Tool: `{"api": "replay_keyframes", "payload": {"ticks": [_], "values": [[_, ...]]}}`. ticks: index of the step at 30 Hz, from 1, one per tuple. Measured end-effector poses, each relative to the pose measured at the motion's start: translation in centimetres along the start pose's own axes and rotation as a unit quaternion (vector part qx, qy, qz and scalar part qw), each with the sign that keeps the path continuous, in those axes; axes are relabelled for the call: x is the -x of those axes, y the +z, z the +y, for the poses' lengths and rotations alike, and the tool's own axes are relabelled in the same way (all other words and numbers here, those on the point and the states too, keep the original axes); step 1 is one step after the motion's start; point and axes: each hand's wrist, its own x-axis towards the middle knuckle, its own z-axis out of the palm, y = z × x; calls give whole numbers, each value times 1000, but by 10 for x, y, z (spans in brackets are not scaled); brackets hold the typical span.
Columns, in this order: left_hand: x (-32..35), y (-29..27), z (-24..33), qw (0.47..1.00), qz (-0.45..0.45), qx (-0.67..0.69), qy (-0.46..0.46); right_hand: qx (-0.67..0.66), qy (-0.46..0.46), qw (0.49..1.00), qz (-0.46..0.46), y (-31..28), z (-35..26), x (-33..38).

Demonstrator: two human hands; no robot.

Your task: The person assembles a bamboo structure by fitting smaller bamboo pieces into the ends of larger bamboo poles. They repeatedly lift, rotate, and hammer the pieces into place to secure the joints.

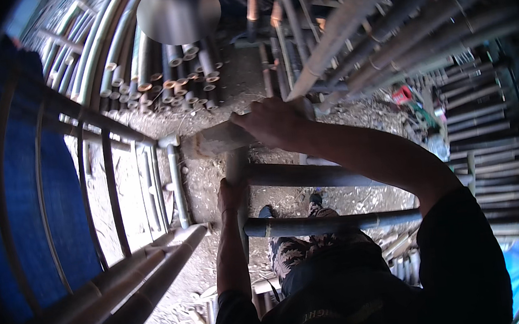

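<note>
My right hand (271,123) reaches across and is closed on a short, thick, pale-brown piece of wood (216,139), its fingers wrapped over the right end. Whether this is a mallet or a loose block cannot be told. Below it, my left hand (230,195) is closed round a bamboo post (236,164), whose top meets the underside of the wood. Two dark bamboo poles, an upper one (311,173) and a lower one (335,223), extend rightward from beside the post, in front of my legs. The fingers' undersides are hidden.
Cut bamboo poles (128,55) lie stacked at the far left. A long thick pole (346,26) slants across the far right, near more racked poles (475,107). At left stands a bamboo frame (111,196) before a blue sheet (54,196). Chips litter the dirt floor (184,284).
</note>
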Motion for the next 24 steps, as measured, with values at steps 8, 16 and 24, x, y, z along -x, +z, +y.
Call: {"api": "replay_keyframes", "payload": {"ticks": [8,16,24], "values": [[-15,28,5,991,-14,-2,135,-392,587,696,134,206,14,371],[0,90,42,843,108,-387,358,-434,856,72,272,483,-230,654],[189,425,185,662,-21,-349,663,-616,784,73,18,585,-361,736]]}}
